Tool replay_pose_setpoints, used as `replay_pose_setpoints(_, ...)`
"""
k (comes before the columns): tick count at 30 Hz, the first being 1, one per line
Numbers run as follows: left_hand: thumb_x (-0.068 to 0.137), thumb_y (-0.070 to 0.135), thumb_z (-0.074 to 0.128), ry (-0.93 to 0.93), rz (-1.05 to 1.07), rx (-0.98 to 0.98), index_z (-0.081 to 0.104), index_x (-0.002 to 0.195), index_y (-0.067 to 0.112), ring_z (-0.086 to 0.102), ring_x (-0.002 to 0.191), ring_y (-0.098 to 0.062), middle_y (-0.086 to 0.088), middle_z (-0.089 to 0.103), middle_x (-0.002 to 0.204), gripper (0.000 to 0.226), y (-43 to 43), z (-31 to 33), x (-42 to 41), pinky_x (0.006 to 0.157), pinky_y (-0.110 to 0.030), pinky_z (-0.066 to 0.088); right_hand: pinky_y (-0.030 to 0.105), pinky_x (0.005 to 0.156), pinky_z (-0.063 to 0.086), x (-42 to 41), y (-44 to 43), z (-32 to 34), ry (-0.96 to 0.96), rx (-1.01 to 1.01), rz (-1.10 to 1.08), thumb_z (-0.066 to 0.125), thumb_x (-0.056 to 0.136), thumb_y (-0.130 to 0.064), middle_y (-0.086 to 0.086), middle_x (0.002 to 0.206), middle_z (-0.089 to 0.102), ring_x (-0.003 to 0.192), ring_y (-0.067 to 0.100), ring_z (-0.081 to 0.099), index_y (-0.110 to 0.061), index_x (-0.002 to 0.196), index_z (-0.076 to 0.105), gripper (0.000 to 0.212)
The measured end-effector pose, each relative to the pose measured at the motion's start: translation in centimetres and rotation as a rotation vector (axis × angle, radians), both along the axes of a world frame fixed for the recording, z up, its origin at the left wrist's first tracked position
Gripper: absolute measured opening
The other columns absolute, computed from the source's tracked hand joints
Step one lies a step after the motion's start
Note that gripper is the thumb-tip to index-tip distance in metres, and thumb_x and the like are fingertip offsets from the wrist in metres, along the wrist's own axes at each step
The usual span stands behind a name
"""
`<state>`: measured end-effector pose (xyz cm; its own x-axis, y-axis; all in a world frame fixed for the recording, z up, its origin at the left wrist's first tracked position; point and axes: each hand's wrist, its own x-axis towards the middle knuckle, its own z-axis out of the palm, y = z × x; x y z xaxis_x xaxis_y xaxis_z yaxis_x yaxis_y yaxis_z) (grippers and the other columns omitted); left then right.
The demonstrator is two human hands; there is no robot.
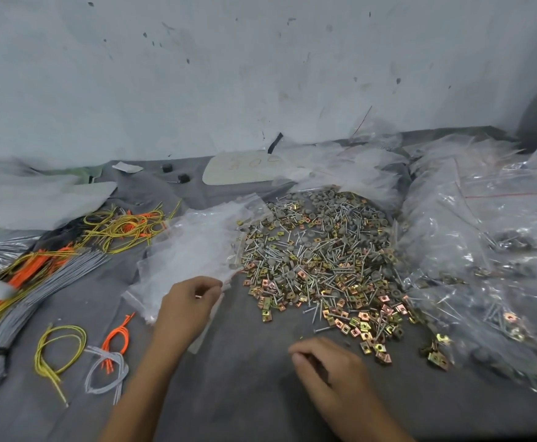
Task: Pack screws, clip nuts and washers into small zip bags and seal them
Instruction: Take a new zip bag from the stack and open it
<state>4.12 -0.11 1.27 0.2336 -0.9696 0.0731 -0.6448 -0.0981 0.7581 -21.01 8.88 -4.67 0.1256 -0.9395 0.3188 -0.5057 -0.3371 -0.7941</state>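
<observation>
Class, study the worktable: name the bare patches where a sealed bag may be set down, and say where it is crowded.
Bare grey table lies between the left hand and right hand, toward the near edge. A smaller strip lies between the empty zip bags and black knobs. Crowded: hardware pile, filled bags, wire bundles.

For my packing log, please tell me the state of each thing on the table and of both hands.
Screws, clip nuts and washers: loose, mixed heap.
Empty zip bags: stacked, unfilled.
Filled bags: piled at right.
Left hand: pinches an empty bag's edge.
Right hand: fingers curled; contents unclear.
</observation>
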Motion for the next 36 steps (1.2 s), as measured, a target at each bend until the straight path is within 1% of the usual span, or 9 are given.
replay_pose_setpoints(3, 0.085, 0.011, 0.077, 0.322, 0.023, -0.017, 0.075, 0.088, 0.021, 0.063, 0.067, -0.011, 0.007, 0.068, 0.069, 0.011, 2.0, -0.7, -3.3, 0.064, -0.028, 0.052, 0.016, 0.078, 0.05, 2.7, -0.6, 0.5, -0.212, 0.121, 0.071, 0.063, 0.09, -0.046, -0.02, 0.096, 0.071, 0.088, 0.001, 0.067, -0.038, 0.107, 0.067, 0.019)
replay_pose_setpoints(6, 0.081, 0.01, 0.081, 0.538, 0.027, 0.023, 0.071, 0.088, 0.015, 0.063, 0.061, -0.004, 0.007, 0.068, 0.063, 0.014, 3.8, -2.3, -6.3, 0.057, -0.018, 0.049, 0.039, 0.086, 0.057, 4.7, -1.0, 0.2, -0.332, 0.245, 0.115, 0.071, 0.082, -0.052, -0.009, 0.098, 0.075, 0.091, 0.009, 0.07, -0.032, 0.111, 0.066, 0.035)
replay_pose_setpoints(11, 0.079, 0.016, 0.083, 0.739, 0.063, 0.049, 0.068, 0.095, 0.008, 0.065, 0.061, -0.012, -0.003, 0.067, 0.072, 0.023, 5.0, -3.1, -7.8, 0.052, -0.024, 0.051, 0.041, 0.082, 0.058, 4.3, -1.1, -0.5, -0.401, 0.24, 0.103, 0.073, 0.082, -0.039, -0.004, 0.09, 0.077, 0.087, 0.012, 0.073, -0.031, 0.098, 0.068, 0.018)
replay_pose_setpoints(15, 0.079, 0.033, 0.084, 0.591, -0.006, 0.021, 0.072, 0.095, 0.017, 0.069, 0.076, -0.01, -0.002, 0.073, 0.086, 0.026, 6.4, -3.5, -6.9, 0.065, -0.022, 0.052, 0.035, 0.071, 0.057, 4.2, -1.2, -0.4, -0.506, 0.228, 0.041, 0.069, 0.09, -0.029, 0.001, 0.088, 0.077, 0.08, 0.012, 0.072, -0.025, 0.096, 0.072, 0.007)
replay_pose_setpoints(18, 0.087, 0.024, 0.077, 0.456, -0.122, 0.02, 0.074, 0.086, 0.018, 0.069, 0.073, -0.009, 0.0, 0.075, 0.081, 0.006, 7.7, -3.9, -6.6, 0.067, -0.021, 0.05, 0.043, 0.071, 0.06, 4.3, -1.1, -0.5, -0.509, 0.258, 0.031, 0.067, 0.092, -0.027, 0.001, 0.091, 0.077, 0.084, 0.016, 0.073, -0.019, 0.098, 0.073, 0.011)
replay_pose_setpoints(23, 0.095, 0.016, 0.065, 0.353, -0.048, -0.049, 0.07, 0.083, 0.018, 0.059, 0.061, -0.005, 0.008, 0.07, 0.07, 0.014, 7.7, -3.5, -6.2, 0.061, -0.025, 0.045, 0.032, 0.059, 0.058, 4.3, -1.0, -0.3, -0.559, 0.263, -0.004, 0.064, 0.096, -0.007, 0.006, 0.081, 0.073, 0.069, 0.019, 0.07, -0.022, 0.088, 0.069, 0.017)
replay_pose_setpoints(26, 0.094, 0.02, 0.066, 0.129, -0.08, -0.094, 0.063, 0.085, 0.022, 0.062, 0.066, -0.003, 0.011, 0.068, 0.074, 0.01, 8.3, -3.2, -6.5, 0.061, -0.015, 0.044, 0.042, 0.06, 0.058, 4.1, -0.8, -0.3, -0.54, 0.228, -0.055, 0.061, 0.097, -0.006, 0.006, 0.08, 0.066, 0.068, 0.019, 0.065, -0.028, 0.088, 0.056, 0.025)
replay_pose_setpoints(30, 0.091, 0.024, 0.068, 0.03, -0.168, -0.041, 0.058, 0.088, 0.026, 0.062, 0.068, -0.004, 0.011, 0.067, 0.077, 0.011, 9.0, -3.2, -7.5, 0.068, -0.03, 0.051, 0.045, 0.066, 0.055, 4.3, -0.4, -0.5, -0.362, 0.118, 0.005, 0.054, 0.101, -0.019, -0.005, 0.079, 0.062, 0.068, 0.009, 0.062, -0.031, 0.094, 0.043, 0.018)
replay_pose_setpoints(36, 0.093, 0.031, 0.062, -0.179, -0.223, -0.111, 0.058, 0.088, 0.032, 0.053, 0.069, 0.0, 0.012, 0.058, 0.073, 0.007, 9.1, -2.6, -7.0, 0.062, -0.016, 0.038, 0.053, 0.066, 0.057, 4.6, -0.3, 0.0, -0.381, 0.162, -0.079, 0.065, 0.087, -0.052, -0.01, 0.082, 0.062, 0.068, 0.015, 0.065, -0.033, 0.09, 0.04, 0.031)
